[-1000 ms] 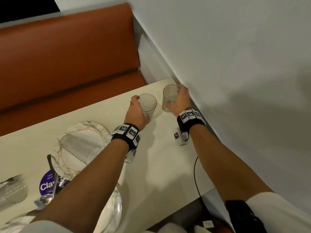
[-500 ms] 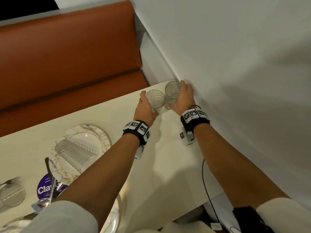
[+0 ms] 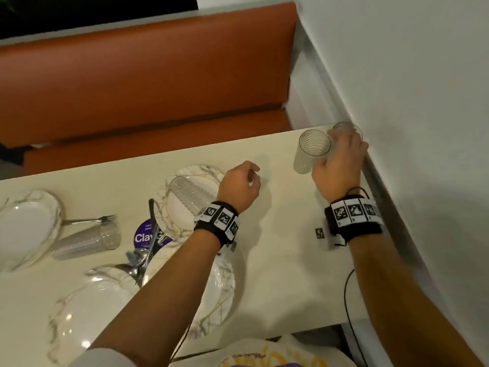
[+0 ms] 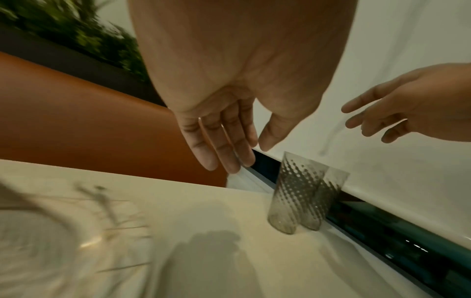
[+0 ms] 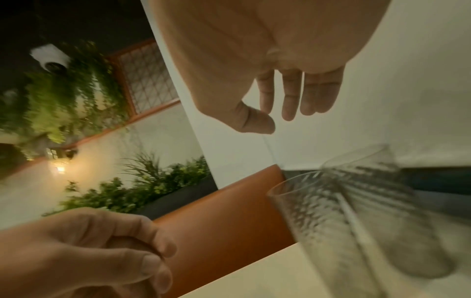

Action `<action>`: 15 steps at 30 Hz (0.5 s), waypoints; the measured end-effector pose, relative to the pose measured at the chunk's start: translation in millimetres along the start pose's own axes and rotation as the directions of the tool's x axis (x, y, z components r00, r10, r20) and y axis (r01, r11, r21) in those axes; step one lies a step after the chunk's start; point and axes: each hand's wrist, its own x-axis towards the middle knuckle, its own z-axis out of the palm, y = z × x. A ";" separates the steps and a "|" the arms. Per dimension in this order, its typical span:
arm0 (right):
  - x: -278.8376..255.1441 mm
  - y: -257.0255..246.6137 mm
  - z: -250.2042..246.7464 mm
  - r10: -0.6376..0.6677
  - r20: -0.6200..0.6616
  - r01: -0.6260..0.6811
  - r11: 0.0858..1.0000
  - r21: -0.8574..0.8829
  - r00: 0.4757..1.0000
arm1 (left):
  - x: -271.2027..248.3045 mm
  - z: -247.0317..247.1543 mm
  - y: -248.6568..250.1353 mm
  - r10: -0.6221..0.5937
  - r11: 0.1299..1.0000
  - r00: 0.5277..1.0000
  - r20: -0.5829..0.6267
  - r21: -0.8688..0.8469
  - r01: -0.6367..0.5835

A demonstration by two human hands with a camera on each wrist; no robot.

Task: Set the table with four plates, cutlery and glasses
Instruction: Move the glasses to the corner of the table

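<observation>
Two clear ribbed glasses stand upright side by side in the table's far right corner by the wall: the nearer glass [image 3: 312, 152] [image 4: 293, 193] and the farther glass [image 3: 344, 127] [image 4: 331, 191], partly hidden in the head view. My right hand [image 3: 341, 154] [image 5: 277, 121] hovers just above them, fingers relaxed, holding nothing. My left hand [image 3: 248, 178] [image 4: 248, 155] hangs empty over the table, between the glasses and a marbled plate [image 3: 211, 173]. A third glass [image 3: 190, 197] lies on that plate. A fourth glass [image 3: 87, 241] lies on the table further left.
Three more plates sit at the left [image 3: 26, 229], front left [image 3: 87, 308] and under my left forearm [image 3: 219, 287]. A fork [image 3: 90, 221], spoons [image 3: 137, 260] and a purple disc [image 3: 144, 234] lie between them. Orange bench [image 3: 145, 102] behind, white wall [image 3: 410, 128] on the right.
Both hands let go of their glasses, which now stand together in the corner. My left hand drew back to the left toward the plate; my right hand lifted just off the glasses.
</observation>
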 end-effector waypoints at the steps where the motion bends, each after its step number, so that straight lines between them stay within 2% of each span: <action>1: -11.2 -14.9 5.8 -0.028 0.005 0.027 0.998 0.054 1.000 | -12.2 -11.9 -12.1 -0.011 1.000 1.000 -0.020 0.001 0.011; 4: -47.1 -58.0 33.8 -0.157 0.055 0.139 0.958 0.252 0.986 | -46.8 -46.6 -53.9 -0.062 0.998 0.996 -0.065 0.030 0.064; 7: -82.1 -100.3 67.9 -0.256 0.208 0.180 0.928 0.326 0.944 | -79.0 -80.3 -95.8 -0.113 0.993 0.988 -0.104 0.027 0.116; 11: -121.5 -150.9 115.5 -0.238 0.492 0.128 0.961 0.246 0.838 | -117.6 -123.5 -146.6 -0.182 0.981 0.972 -0.148 0.033 0.189; 13: -136.0 -174.5 137.1 -0.170 0.602 0.119 0.985 0.124 0.780 | -134.8 -144.1 -170.3 -0.196 0.978 0.964 -0.177 0.031 0.205; 15: -146.9 -192.8 155.9 -0.084 0.657 0.128 0.992 -0.020 0.749 | -149.9 -163.3 -192.7 -0.194 0.978 0.963 -0.188 0.039 0.205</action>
